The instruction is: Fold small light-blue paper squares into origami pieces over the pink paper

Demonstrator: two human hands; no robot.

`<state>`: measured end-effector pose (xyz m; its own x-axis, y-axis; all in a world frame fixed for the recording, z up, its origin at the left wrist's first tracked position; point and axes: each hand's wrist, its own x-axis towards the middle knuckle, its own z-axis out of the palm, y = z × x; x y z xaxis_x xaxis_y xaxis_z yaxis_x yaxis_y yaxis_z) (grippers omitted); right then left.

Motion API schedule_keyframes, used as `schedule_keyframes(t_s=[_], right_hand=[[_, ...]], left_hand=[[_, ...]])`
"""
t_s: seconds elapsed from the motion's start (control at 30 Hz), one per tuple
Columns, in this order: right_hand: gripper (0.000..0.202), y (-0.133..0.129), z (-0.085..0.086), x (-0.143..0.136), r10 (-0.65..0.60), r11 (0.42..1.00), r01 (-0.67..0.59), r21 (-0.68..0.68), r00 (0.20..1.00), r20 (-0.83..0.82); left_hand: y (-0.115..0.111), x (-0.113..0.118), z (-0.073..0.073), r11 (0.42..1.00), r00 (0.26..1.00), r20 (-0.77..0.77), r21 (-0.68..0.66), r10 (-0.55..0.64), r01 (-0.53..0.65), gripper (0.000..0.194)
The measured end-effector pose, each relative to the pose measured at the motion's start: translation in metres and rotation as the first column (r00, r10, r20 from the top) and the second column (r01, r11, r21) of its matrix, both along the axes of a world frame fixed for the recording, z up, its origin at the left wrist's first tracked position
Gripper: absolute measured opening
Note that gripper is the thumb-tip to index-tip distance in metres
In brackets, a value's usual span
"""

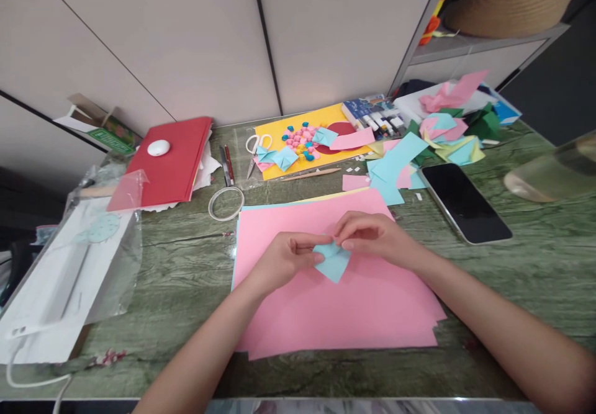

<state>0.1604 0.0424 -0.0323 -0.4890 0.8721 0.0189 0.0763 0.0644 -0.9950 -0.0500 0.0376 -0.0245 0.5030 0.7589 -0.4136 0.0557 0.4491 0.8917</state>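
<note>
A small light-blue piece of paper (333,266), partly folded at its top, is held between both hands above a stack of pink paper sheets (288,321). My left hand (291,257) pinches its left side between thumb and fingers. At its upper right edge, my right hand (372,235) pinches the paper with thumb and forefinger. The fingertips hide part of the fold. Folded blue paper pieces (284,158) lie behind the stack, beside white-handled scissors (257,147).
A phone (465,203) and a clear vessel (554,169) stand to the right. Paper scraps (391,166) lie behind the stack. A tape roll (226,204), red folder (170,159) and a power strip (65,283) on white paper are on the left.
</note>
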Motion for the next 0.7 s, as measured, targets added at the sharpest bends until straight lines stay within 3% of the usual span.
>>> schedule_keyframes(t_s=[0.1,0.27,0.47,0.6,0.7], right_hand=[[0.007,-0.004,0.0,-0.005,-0.047,0.999,0.047,-0.001,0.996,0.073],[0.011,-0.01,-0.001,-0.012,-0.124,0.988,0.134,-0.079,0.985,0.117],[0.011,-0.009,0.001,-0.007,-0.14,0.99,0.141,-0.027,0.989,0.041],[0.01,-0.005,0.002,0.0,-0.038,0.993,0.041,0.106,0.999,-0.034],[0.009,-0.002,0.001,0.003,0.005,0.992,0.0,0.127,0.999,-0.035]], left_hand=[[-0.002,0.003,0.003,0.999,0.999,-0.005,0.022,-0.044,0.044,0.033],[-0.004,0.007,0.005,0.999,0.996,0.08,-0.038,-0.032,0.035,0.059],[-0.001,0.003,-0.002,0.999,0.987,0.159,-0.05,0.006,0.002,0.046],[0.001,0.001,-0.003,0.992,0.98,0.188,-0.125,0.058,-0.034,0.046],[0.002,0.001,-0.002,0.985,0.981,0.189,-0.172,0.049,-0.016,0.044]])
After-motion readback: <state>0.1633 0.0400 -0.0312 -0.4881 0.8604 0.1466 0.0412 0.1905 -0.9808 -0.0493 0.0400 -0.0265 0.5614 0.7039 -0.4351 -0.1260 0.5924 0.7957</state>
